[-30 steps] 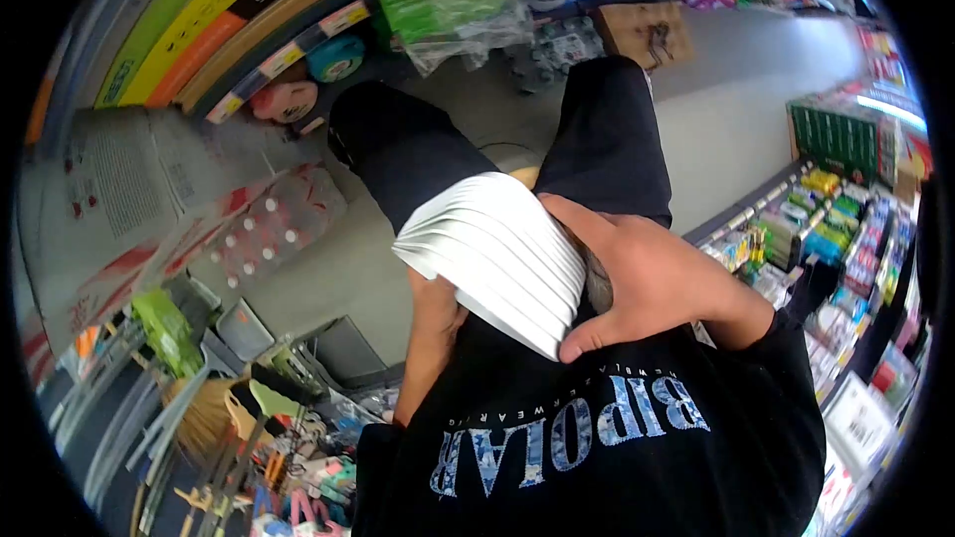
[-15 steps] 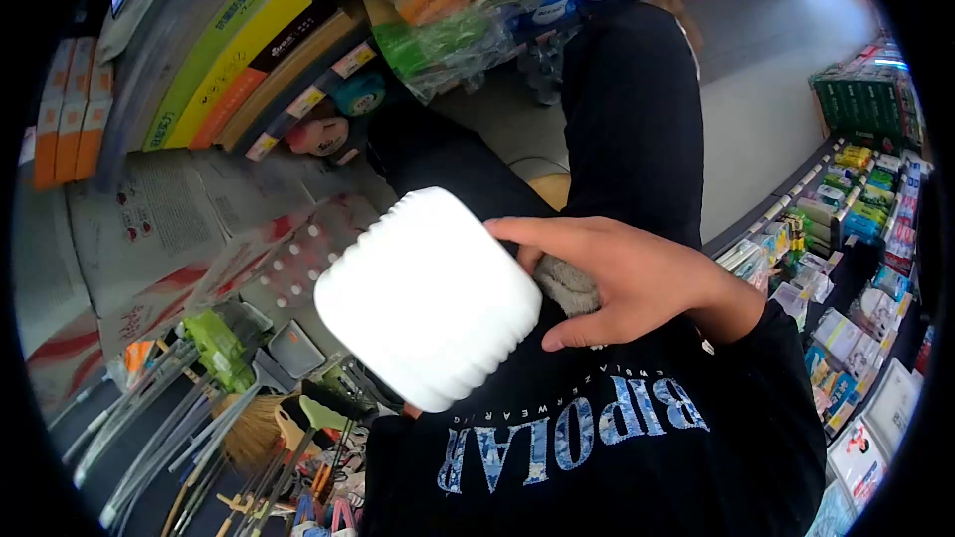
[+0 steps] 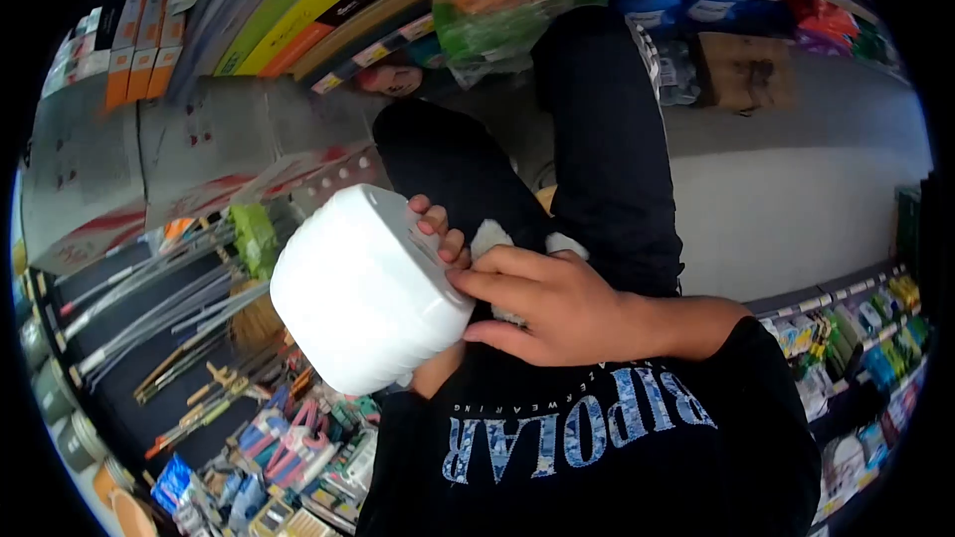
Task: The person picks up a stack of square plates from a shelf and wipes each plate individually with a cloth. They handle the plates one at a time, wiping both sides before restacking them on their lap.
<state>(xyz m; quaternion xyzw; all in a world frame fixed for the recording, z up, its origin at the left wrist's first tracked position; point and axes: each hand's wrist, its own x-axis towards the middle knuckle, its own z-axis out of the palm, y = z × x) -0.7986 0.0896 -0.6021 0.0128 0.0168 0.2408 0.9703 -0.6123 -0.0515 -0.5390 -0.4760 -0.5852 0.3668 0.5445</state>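
A white plastic container (image 3: 358, 288) with rounded corners is tilted in front of my body. My left hand (image 3: 445, 234) grips it from behind. Its fingertips curl over the container's far side, and the palm is hidden. A pale grey-white cloth (image 3: 490, 237) is bunched in my right hand (image 3: 562, 303). That hand is closed around the cloth, with its index finger and thumb up against the container's right side.
Long-handled tools (image 3: 169, 313) and a straw broom (image 3: 257, 318) stand at the left. Grey cartons (image 3: 199, 144) and upright boxes (image 3: 298, 5) are at the upper left. Blue bottles (image 3: 652, 5) and a cardboard box (image 3: 746, 70) sit at the top. Packaged goods (image 3: 846, 328) fill a shelf at right.
The container has turned and moved slightly left, bringing my left fingers into view. My right hand with the cloth has moved left and down, up to the container. The camera view has shifted.
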